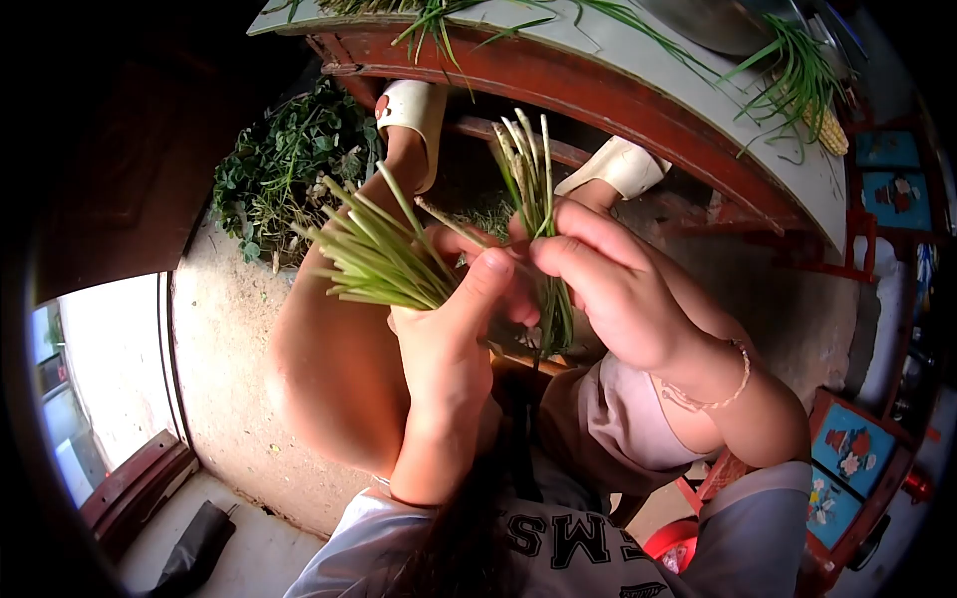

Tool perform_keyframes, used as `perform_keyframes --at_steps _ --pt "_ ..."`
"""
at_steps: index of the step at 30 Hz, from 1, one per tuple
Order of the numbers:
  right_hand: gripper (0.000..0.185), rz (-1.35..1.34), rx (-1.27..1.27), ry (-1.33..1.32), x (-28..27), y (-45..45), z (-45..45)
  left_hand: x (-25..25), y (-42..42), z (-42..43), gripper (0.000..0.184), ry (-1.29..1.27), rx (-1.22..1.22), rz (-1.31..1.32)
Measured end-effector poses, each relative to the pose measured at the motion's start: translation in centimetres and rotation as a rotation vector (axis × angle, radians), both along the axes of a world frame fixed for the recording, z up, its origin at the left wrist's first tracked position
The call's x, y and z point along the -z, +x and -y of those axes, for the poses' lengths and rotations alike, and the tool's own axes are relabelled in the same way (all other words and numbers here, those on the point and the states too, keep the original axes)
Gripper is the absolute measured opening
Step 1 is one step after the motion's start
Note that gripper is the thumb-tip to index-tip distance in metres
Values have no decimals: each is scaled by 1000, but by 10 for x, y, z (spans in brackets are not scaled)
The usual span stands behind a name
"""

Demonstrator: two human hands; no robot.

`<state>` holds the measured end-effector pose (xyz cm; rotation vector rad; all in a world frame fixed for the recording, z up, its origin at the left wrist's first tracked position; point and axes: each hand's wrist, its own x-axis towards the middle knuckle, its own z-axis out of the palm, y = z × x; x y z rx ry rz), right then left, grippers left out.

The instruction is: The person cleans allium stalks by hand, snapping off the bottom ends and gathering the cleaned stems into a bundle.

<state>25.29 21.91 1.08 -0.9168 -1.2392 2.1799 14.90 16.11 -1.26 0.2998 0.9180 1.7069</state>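
Note:
My left hand (444, 334) is closed round a thick bunch of pale green stems (384, 259), whose cut ends fan out to the left. Close beside it, my right hand (618, 284) pinches a thinner bunch of long green stalks (533, 174) with whitish ends pointing up. Dark green leaves (555, 314) of this bunch hang below the fingers. A single stalk (449, 217) slants between the two hands, near the left thumb. The fingertips of both hands nearly meet and are partly blurred, so which hand has that stalk I cannot tell.
A red-sided table (598, 100) with a pale top stands ahead, bearing loose green leaves (797, 80), a corn cob (825, 130) and a metal basin (713, 20). A leafy heap (294, 164) lies on the floor at left. Blue-panelled furniture (852, 448) stands at right.

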Motion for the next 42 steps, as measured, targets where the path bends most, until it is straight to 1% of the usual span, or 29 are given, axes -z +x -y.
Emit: perform_keyframes --at_steps 2,3,6,9,10,12,13,16,17,19,21,22,23,24,25,26,27,29,30,33,35,37,38,41,42 --pt "15 -65 48 -91 0 0 0 -2 2 0 13 -36 8 29" --pt "15 -65 49 -91 0 1 0 -2 3 0 16 -72 14 59" --pt "17 -53 44 -87 -3 3 -2 -2 3 2 20 -49 35 68" --pt "17 -67 31 -68 -8 4 -3 -1 3 3 19 -85 35 62" --pt "18 -34 50 -32 -7 4 -3 3 1 4 19 -85 37 61" --pt "20 -2 70 4 -6 4 -3 13 -5 6 17 35 151 40" --pt "21 13 68 6 -5 4 -4 12 -5 5 17 35 153 40" --pt "24 38 89 32 0 4 -6 4 -1 4 16 -3 28 14" --pt "26 49 108 56 2 5 -7 2 1 4 16 -3 31 15" --pt "27 62 216 -26 3 6 -7 -1 4 2 16 -52 -112 24" --pt "26 156 244 120 8 11 -12 0 4 2 16 -35 -190 18" --pt "26 115 213 274 12 16 -18 -1 3 1 15 -55 -239 16" --pt "26 85 286 243 12 19 -21 -3 3 1 15 -75 -289 13" --pt "26 150 294 252 9 24 -27 -2 0 1 15 -74 -289 13" --pt "26 214 302 260 8 31 -34 -1 -3 2 11 -43 -279 29" --pt "27 197 364 290 7 35 -39 0 -7 3 8 -12 -270 45" --pt "28 242 334 361 7 43 -48 2 -9 4 8 -11 -271 45" --pt "29 224 307 401 8 56 -62 5 -12 6 9 -10 -317 49" --pt "23 197 369 356 12 60 -67 4 -14 6 10 -33 -333 43" --pt "21 201 369 318 13 63 -68 7 -19 7 10 -49 -322 -21" --pt "18 203 402 305 12 59 -67 6 -21 7 10 -36 -324 -4" --pt "18 203 374 544 19 60 -74 5 -23 7 10 -23 -326 13" --pt "18 259 442 601 21 60 -78 5 -23 8 10 -14 -356 14" --pt "21 304 478 649 24 68 -87 3 -26 9 12 23 -377 16" --pt "21 412 449 759 24 68 -87 2 -26 10 12 38 -366 -8"
